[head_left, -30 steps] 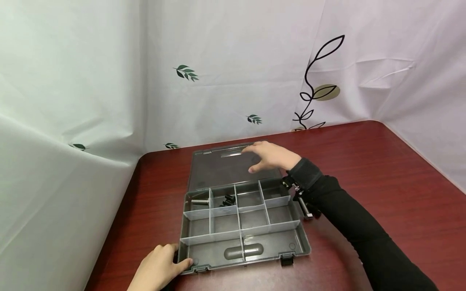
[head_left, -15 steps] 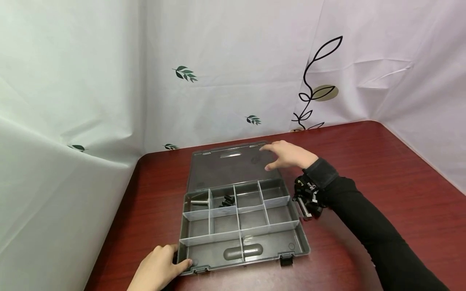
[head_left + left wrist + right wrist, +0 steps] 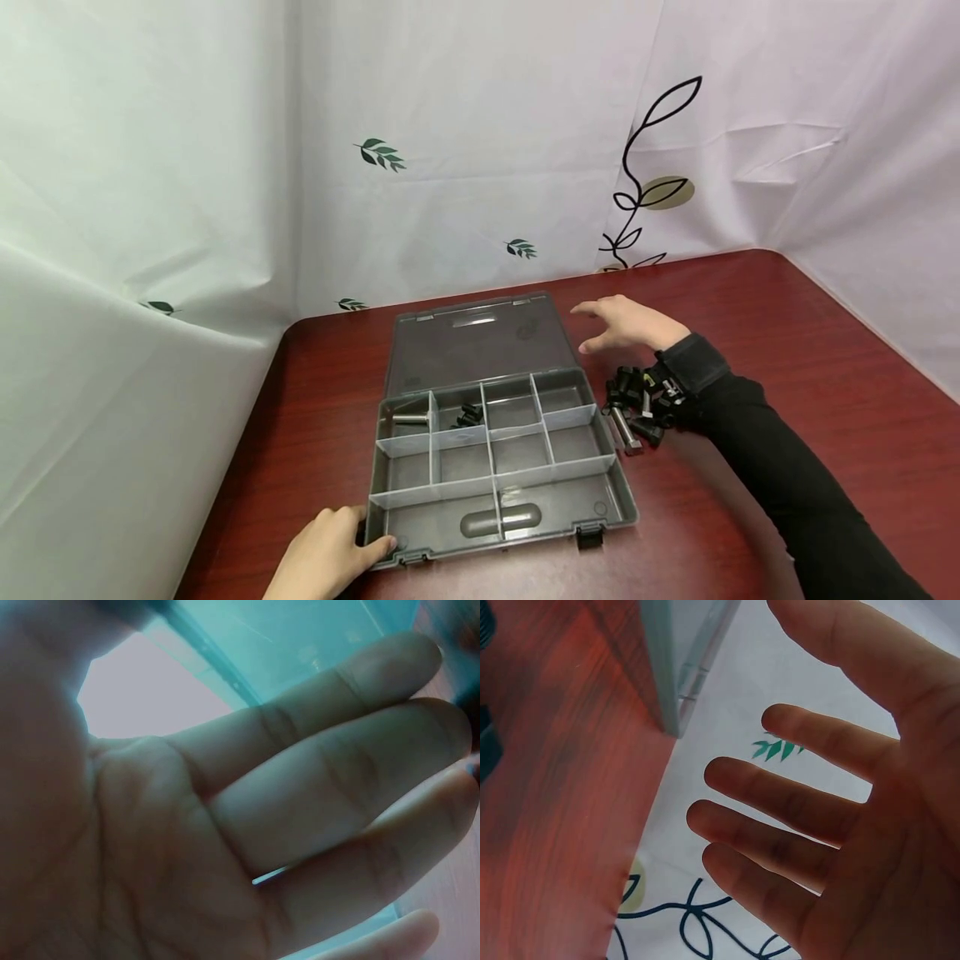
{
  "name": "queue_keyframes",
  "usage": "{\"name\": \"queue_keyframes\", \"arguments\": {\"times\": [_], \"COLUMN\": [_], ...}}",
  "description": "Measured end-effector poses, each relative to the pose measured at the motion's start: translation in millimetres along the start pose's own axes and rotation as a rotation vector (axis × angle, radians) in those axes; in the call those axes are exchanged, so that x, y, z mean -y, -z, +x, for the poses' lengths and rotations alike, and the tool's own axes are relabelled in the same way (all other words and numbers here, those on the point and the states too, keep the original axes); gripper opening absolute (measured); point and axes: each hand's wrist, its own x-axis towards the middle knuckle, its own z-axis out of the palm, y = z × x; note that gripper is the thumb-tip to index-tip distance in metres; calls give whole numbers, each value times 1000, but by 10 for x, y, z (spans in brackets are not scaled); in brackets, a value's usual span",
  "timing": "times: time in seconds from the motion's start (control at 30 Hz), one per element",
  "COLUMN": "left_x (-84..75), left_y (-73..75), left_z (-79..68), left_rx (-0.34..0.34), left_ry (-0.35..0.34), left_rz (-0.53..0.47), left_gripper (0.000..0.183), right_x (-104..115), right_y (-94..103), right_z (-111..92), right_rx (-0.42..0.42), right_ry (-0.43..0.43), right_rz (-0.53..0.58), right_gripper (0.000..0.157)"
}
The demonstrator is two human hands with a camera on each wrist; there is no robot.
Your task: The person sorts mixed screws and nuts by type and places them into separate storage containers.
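Note:
A grey plastic compartment box (image 3: 450,492) lies on the table, its translucent lid (image 3: 480,346) folded back flat behind it. At the box's front left corner my left hand (image 3: 326,546) holds the side wall, thumb over the rim and fingers outside. My right hand (image 3: 630,323) is in the air just right of the lid, fingers spread and nothing in them. A silver bolt (image 3: 411,418) sits in the back left compartment; small black pieces (image 3: 470,415) lie in the one beside it. Below my right wrist is a pile of black parts (image 3: 633,383) with a metal bolt (image 3: 625,431).
The dark red table (image 3: 810,358) extends to the right of the box. Behind it and to the left hangs a white curtain (image 3: 465,125) with leaf prints. A black latch (image 3: 590,536) juts from the box's front edge.
My right hand has moved right, from above the lid to beside it, uncovering more of the pile. My left hand and the box stay in place.

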Motion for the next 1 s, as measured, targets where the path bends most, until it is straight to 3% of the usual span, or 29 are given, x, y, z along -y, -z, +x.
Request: {"name": "queue_keyframes", "arguments": {"times": [0.5,0.67,1.0], "left_x": [1,1,8], "left_y": [5,4,0], "left_z": [-9,-6,-4], "left_rx": [0,13,7], "left_ry": [8,16,10], "left_rz": [1,7,2], "left_gripper": [32,32,32], "right_x": [-203,-231,-255], "right_y": [-97,-143,-181], "right_z": [-225,-270,-326], "right_rx": [115,173,199], "right_ry": [-70,-58,-56], "right_rz": [-1,-31,-51], "right_gripper": [62,54,41]}}
